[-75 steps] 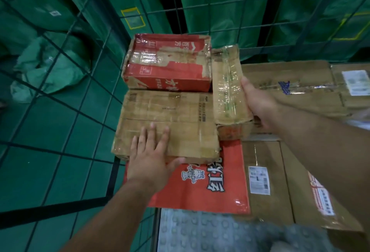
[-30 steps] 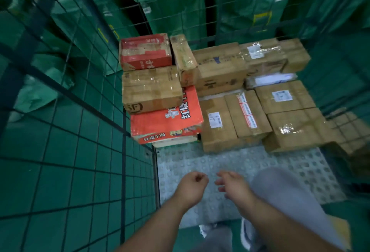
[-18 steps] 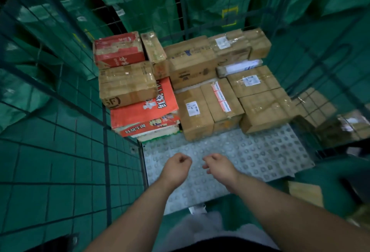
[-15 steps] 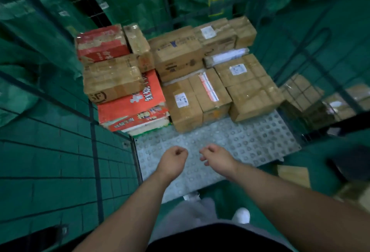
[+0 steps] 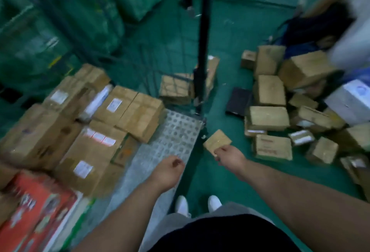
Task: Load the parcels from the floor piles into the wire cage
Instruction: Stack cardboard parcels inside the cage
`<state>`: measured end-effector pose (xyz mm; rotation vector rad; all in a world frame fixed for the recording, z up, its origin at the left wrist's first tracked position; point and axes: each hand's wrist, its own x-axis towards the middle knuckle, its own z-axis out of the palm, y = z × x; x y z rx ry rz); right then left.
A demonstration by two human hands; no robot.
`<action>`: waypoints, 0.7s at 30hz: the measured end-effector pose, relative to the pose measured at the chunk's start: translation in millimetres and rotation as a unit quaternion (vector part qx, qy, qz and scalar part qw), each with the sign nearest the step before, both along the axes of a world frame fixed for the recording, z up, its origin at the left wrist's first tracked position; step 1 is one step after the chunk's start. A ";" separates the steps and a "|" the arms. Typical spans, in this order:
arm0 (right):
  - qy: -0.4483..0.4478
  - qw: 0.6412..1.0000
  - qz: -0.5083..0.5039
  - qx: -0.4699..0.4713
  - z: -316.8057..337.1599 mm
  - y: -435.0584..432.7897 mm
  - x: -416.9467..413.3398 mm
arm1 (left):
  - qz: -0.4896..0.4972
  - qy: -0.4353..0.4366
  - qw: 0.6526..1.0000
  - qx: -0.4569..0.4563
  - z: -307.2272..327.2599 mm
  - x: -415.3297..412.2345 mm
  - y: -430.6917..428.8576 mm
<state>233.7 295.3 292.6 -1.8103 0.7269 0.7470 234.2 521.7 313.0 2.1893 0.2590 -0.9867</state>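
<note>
Cardboard parcels [image 5: 128,115] are sitting packed on the studded floor of the wire cage [image 5: 176,137] to your left, and more are lying in a floor pile [image 5: 268,117] to your right. Your right hand [image 5: 230,156] is touching the near edge of a small flat parcel [image 5: 217,141] just beside the cage corner, but blur is hiding whether it is gripping. Your left hand [image 5: 168,169] is hanging clenched above the cage floor, holding nothing.

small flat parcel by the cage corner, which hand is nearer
Right. The right hand pinches the small flat parcel at its edge; the left hand is apart, over the cage floor.
</note>
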 end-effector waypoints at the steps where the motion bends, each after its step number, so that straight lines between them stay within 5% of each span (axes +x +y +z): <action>1: -0.011 1.000 -0.029 -0.004 3.2 -12.7 -2.8 | -0.026 -0.010 1.000 0.004 3.0 9.4 -14.1; 10: -0.033 0.967 -0.251 -0.002 18.6 -53.6 -87.3 | -0.296 -0.031 0.955 -0.009 2.9 18.9 -101.5; 21: 0.046 0.789 -0.611 -0.045 9.5 18.1 -332.2 | -0.540 0.007 0.839 -0.062 -29.5 -113.8 -178.8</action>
